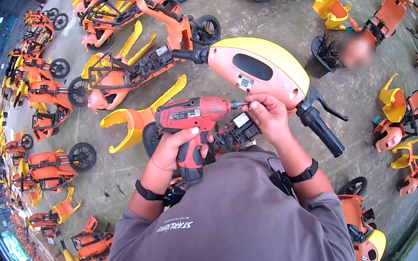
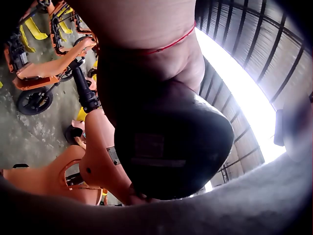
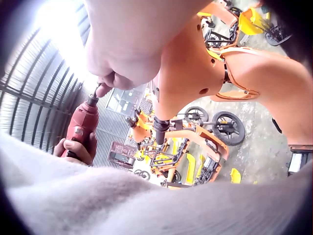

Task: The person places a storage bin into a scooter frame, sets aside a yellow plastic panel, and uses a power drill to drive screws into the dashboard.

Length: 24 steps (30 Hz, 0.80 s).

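Note:
A red cordless driver (image 1: 190,114) is gripped round its handle by the left hand (image 1: 170,143), its nose pointing right at the right hand. The right hand (image 1: 269,119) pinches the tip of the driver's bit (image 1: 238,104) between thumb and fingers, just below the orange and yellow handlebar cover (image 1: 262,65). In the right wrist view the right hand (image 3: 124,68) is at the bit in front of the red driver (image 3: 82,122). The driver's dark battery base (image 2: 171,142) fills the left wrist view under the left hand (image 2: 156,63).
Black handlebar grips (image 1: 321,131) and a brake lever stick out from the cover. Around stand many partly stripped orange scooters (image 1: 47,166), with loose yellow panels (image 1: 137,122) on the concrete floor. A black bucket (image 1: 319,60) of dark parts stands at the upper right.

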Motion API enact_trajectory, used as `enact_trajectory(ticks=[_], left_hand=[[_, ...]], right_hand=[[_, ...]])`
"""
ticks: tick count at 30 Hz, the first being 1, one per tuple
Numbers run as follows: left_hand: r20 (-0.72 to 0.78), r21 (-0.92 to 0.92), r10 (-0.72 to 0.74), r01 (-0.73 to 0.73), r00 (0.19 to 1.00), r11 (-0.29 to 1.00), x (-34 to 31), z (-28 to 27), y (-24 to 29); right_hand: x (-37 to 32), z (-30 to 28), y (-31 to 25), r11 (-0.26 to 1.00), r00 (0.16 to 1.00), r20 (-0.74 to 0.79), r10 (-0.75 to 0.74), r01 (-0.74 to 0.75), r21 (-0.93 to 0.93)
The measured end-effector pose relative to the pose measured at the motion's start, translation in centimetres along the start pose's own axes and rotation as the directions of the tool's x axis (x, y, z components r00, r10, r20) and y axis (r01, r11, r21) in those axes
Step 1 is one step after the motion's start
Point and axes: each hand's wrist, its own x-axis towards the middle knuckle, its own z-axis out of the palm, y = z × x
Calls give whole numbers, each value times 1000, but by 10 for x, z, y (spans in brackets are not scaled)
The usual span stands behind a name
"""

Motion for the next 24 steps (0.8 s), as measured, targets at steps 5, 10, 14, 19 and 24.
enact_trajectory(ticks=[5, 10, 14, 19, 24], left_hand=[[18, -70, -36, 37, 999, 997, 0, 3, 1], [-3, 100, 26, -26, 1000, 995, -6, 11, 6], [28, 289, 102, -105, 994, 951, -10, 16, 9], [25, 432, 155, -151, 988, 889, -15, 24, 13], [21, 533, 144, -134, 989, 836, -12, 26, 15]], right_hand=[[-1, -4, 0, 999, 999, 31, -36, 36, 26], [0, -4, -1, 987, 998, 53, 37, -45, 152], [0, -2, -3, 962, 991, 100, 93, -115, 246], [0, -1, -5, 960, 986, 110, 122, -145, 238], [1, 2, -8, 949, 981, 95, 169, -188, 252]])
